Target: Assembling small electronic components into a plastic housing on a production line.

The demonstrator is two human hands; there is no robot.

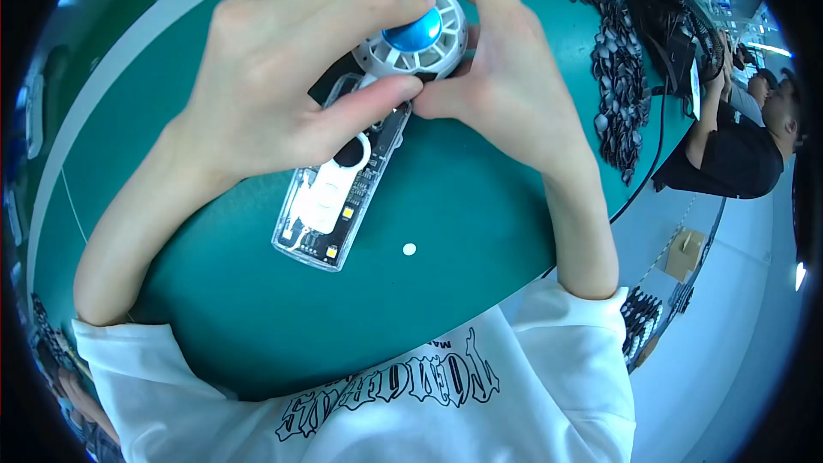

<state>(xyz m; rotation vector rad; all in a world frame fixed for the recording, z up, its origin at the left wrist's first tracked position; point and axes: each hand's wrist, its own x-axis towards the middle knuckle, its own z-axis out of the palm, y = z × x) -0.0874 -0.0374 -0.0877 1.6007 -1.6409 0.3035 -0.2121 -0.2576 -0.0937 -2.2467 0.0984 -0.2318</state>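
A small handheld fan lies tilted over the green table, with a round white slotted head (444, 58) and a shiny blue hub (416, 32). Its clear body (330, 206) shows a circuit board and a white inner piece, and slants down toward me. My left hand (266, 77) grips the head from the left, its index finger over the blue hub and its thumb along the lower rim. From the right, my right hand (523, 86) pinches the same head, fingers behind the rim and thumb below. My hands hide part of the head and upper body.
A small white disc (409, 249) lies on the green table (463, 206) near me. Dark flat pieces (619, 77) spread in a long pile at the right, beside black equipment and a cable (656, 154). Another person (729, 150) works beyond the right edge. A cardboard box (685, 255) sits there too.
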